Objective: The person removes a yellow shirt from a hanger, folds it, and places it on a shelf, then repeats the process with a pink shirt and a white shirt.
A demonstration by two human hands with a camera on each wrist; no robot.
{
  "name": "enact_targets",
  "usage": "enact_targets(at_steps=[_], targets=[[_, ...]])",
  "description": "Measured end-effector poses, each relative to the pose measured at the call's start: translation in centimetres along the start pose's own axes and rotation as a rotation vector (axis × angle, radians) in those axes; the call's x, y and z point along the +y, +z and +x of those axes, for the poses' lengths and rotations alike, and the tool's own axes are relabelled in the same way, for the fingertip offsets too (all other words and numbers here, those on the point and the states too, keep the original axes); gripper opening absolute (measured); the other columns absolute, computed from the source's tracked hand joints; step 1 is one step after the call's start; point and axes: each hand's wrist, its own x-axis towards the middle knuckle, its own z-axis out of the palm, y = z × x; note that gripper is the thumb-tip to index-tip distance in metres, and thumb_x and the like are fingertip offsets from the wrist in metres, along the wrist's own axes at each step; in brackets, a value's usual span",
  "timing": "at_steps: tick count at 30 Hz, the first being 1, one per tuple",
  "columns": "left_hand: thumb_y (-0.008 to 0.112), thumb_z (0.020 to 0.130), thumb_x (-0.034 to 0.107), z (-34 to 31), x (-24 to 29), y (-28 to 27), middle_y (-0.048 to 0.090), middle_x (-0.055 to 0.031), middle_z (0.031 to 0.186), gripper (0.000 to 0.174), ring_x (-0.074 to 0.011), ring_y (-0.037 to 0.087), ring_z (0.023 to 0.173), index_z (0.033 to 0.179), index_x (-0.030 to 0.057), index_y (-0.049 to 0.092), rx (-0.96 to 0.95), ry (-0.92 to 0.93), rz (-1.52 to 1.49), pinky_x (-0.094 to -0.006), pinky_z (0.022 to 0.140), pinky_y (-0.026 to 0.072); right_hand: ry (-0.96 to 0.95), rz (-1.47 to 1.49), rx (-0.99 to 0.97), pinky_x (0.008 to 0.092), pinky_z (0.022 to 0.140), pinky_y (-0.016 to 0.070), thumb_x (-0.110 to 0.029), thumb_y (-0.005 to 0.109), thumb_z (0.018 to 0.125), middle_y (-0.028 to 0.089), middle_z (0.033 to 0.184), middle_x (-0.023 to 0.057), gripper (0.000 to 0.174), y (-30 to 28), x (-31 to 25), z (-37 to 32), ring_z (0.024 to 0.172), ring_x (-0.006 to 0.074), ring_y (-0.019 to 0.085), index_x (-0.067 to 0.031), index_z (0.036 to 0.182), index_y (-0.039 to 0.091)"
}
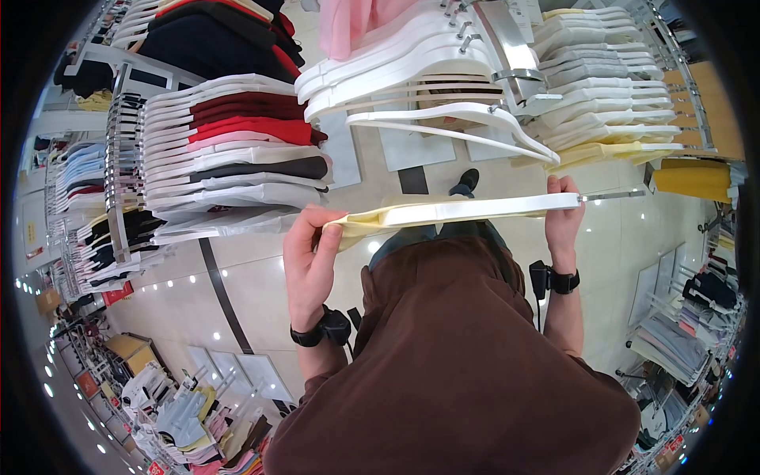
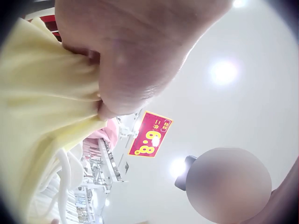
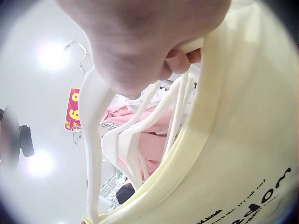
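Note:
A white hanger [image 1: 475, 209] lies level in front of the body, its left part inside a pale yellow shirt [image 1: 360, 223]. The left hand [image 1: 310, 253] pinches the shirt at its left end between thumb and fingers; in the left wrist view the cloth [image 2: 42, 102] gathers in folds at that hand [image 2: 135, 51]. The right hand [image 1: 563, 222] grips the hanger near its hook end. In the right wrist view this hand [image 3: 149, 42] has fingers curled at the hanger [image 3: 93, 140], beside the shirt's neckline, and dark lettering shows on the shirt front [image 3: 243, 140].
Empty white hangers [image 1: 412, 59] hang from a metal rack arm [image 1: 507, 47] ahead. Racks of red, white and grey clothes [image 1: 237, 150] stand at the left, and pale and yellow garments [image 1: 606, 103] at the right. A red price sign [image 2: 150, 134] hangs overhead.

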Motion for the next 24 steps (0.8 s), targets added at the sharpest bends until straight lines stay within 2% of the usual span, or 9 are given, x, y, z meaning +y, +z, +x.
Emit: enact_targets(at_steps=[4,6,9,12,14,16,18,20,24], targets=[[0.063,0.102,0.007,-0.2,0.3,0.1,0.057,-0.0010,0.088,0.011,-0.0086,0.046,0.075,0.107,-0.0010,0.070,-0.072,0.008,0.042,-0.0248,0.066,0.0352,0.044,-0.033,-0.020,0.0278,0.058,0.0289,-0.027,0.063,0.109,0.037,0.069,-0.0071,0.044,-0.2,-0.4,-0.1,0.069,0.0056,0.032,-0.0083,0.074,0.044],[0.064,0.100,0.005,-0.1,0.5,0.5,0.057,-0.0014,0.087,0.011,-0.0089,0.045,0.074,0.106,-0.0012,0.071,-0.089,0.017,0.064,-0.0252,0.065,0.0349,0.032,0.005,-0.050,0.0284,0.057,0.0326,-0.024,0.069,0.105,0.043,0.065,-0.0052,0.041,0.0,-0.4,-0.2,0.066,0.0058,0.036,-0.0057,0.074,0.052],[0.067,0.098,0.003,0.4,0.9,1.5,0.059,-0.0034,0.087,0.011,-0.0110,0.049,0.073,0.105,0.0004,0.074,-0.073,0.032,0.130,-0.0271,0.064,0.0380,0.038,0.013,-0.131,0.0298,0.056,0.0337,-0.023,0.071,0.103,0.044,0.064,-0.0038,0.039,0.5,-1.7,-0.8,0.064,0.0068,0.038,-0.0044,0.074,0.053],[0.070,0.095,0.003,0.7,1.1,2.4,0.062,-0.0057,0.091,0.013,-0.0165,0.056,0.079,0.106,0.0028,0.077,-0.128,0.109,0.296,-0.0303,0.071,0.0445,-0.012,-0.046,-0.183,0.0313,0.054,0.0341,-0.022,0.073,0.101,0.045,0.062,-0.0024,0.037,0.8,-2.5,-0.8,0.063,0.0074,0.039,-0.0034,0.075,0.054],[0.072,0.093,0.004,0.8,0.5,2.6,0.063,-0.0071,0.097,0.015,-0.0224,0.059,0.091,0.106,0.0049,0.078,-0.075,0.169,0.401,-0.0339,0.080,0.0485,-0.028,-0.077,-0.190,0.0330,0.052,0.0340,-0.021,0.076,0.099,0.046,0.061,0.0008,0.037,1.1,-3.8,-0.5,0.059,0.0105,0.040,-0.0034,0.075,0.055],[0.073,0.092,0.005,0.7,0.5,2.6,0.065,-0.0073,0.101,0.015,-0.0240,0.058,0.097,0.107,0.0052,0.078,-0.101,0.177,0.430,-0.0352,0.085,0.0486,-0.209,-0.199,-0.207,0.0343,0.052,0.0339,-0.021,0.078,0.097,0.047,0.060,0.0034,0.037,1.3,-5.1,-0.1,0.056,0.0150,0.041,-0.0038,0.074,0.054],[0.074,0.091,0.005,0.7,0.3,2.9,0.066,-0.0075,0.106,0.016,-0.0256,0.058,0.103,0.107,0.0054,0.078,-0.123,0.180,0.454,-0.0366,0.089,0.0487,-0.187,-0.166,-0.222,0.0350,0.051,0.0339,-0.021,0.080,0.095,0.047,0.060,0.0048,0.037,1.3,-6.5,0.1,0.055,0.0169,0.041,-0.0039,0.075,0.054],[0.075,0.091,0.007,1.0,-0.3,3.5,0.068,-0.0083,0.115,0.025,-0.0279,0.059,0.111,0.116,0.0060,0.076,-0.236,0.300,0.482,-0.0396,0.094,0.0491,-0.166,-0.133,-0.238,0.0358,0.051,0.0339,-0.021,0.081,0.094,0.048,0.059,0.0062,0.037,1.4,-7.3,0.2,0.054,0.0189,0.041,-0.0040,0.075,0.054],[0.074,0.092,0.010,1.1,-0.1,4.6,0.069,-0.0093,0.120,0.035,-0.0309,0.060,0.114,0.126,0.0061,0.071,-0.209,0.222,0.487,-0.0426,0.097,0.0491,-0.178,-0.173,-0.230,0.0363,0.052,0.0352,-0.021,0.081,0.093,0.048,0.059,0.0064,0.037,1.5,-8.4,0.7,0.054,0.0188,0.043,-0.0040,0.076,0.054]])
